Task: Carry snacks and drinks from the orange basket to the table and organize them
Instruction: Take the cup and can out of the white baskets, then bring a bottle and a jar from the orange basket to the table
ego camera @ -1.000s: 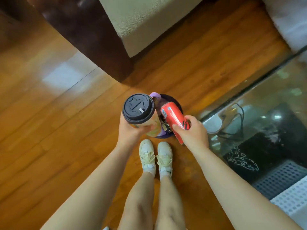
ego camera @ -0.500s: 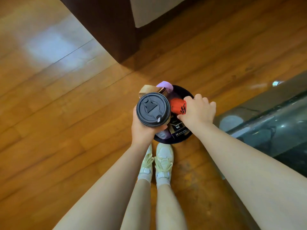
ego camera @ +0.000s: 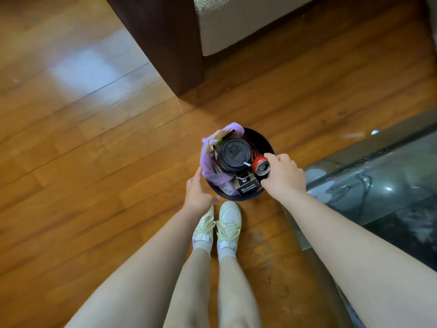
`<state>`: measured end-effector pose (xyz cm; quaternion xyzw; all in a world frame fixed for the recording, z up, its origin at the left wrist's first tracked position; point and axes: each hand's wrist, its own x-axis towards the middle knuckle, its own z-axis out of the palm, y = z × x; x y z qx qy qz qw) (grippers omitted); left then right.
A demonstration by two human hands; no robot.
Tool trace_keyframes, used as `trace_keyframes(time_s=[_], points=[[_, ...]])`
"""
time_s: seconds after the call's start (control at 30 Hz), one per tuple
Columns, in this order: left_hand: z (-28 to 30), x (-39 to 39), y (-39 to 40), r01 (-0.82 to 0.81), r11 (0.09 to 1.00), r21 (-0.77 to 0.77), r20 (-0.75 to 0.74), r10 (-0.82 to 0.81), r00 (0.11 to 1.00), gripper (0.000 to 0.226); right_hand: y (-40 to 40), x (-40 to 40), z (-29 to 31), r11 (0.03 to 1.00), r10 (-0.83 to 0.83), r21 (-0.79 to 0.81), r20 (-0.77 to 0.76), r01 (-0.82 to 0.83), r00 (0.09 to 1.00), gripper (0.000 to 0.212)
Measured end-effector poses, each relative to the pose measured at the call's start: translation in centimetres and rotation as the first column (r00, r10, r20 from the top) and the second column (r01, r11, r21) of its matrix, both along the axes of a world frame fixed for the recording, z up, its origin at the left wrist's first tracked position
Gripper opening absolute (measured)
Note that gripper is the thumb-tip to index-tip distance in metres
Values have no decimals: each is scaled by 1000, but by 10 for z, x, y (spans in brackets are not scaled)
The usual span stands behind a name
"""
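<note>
Basket [ego camera: 264,140] between hands; right hand [ego camera: 282,175] fingers curled round red can [ego camera: 260,166]; left hand [ego camera: 197,194] fingers relaxed, empty.

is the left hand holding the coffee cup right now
No: the coffee cup stands in the basket, while the left hand is open beside the basket's rim.

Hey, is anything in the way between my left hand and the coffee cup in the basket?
Yes. The purple bag bulges up along the basket wall on that side, between the left hand and the lidded cup. From above, the cup's lid is uncovered.
</note>
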<state>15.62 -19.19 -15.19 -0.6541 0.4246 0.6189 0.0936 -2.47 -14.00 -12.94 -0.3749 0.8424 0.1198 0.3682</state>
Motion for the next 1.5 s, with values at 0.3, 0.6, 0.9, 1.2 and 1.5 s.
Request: trace_keyframes(time_s=[0.3, 0.6, 0.9, 1.2, 1.5], points=[[140, 44, 11, -86, 979, 182, 74, 73, 995, 41, 58, 40, 126, 877, -455, 47, 400, 478, 796, 35], [302, 121, 50, -305, 944, 124, 76, 297, 952, 24, 110, 80, 255, 714, -685, 245, 440, 657, 581, 23], [343, 223, 121, -757, 653, -24, 103, 755, 648, 24, 41, 127, 297, 935, -353, 174, 518, 308, 779, 8], [337, 330, 210, -996, -85, -8, 114, 990, -86, 31, -79, 271, 309, 967, 184, 57, 515, -247, 837, 8], [333, 458, 179, -931, -355, 88, 147, 929, -340, 39, -151, 410, 327, 947, 263, 18, 536, -322, 802, 7]])
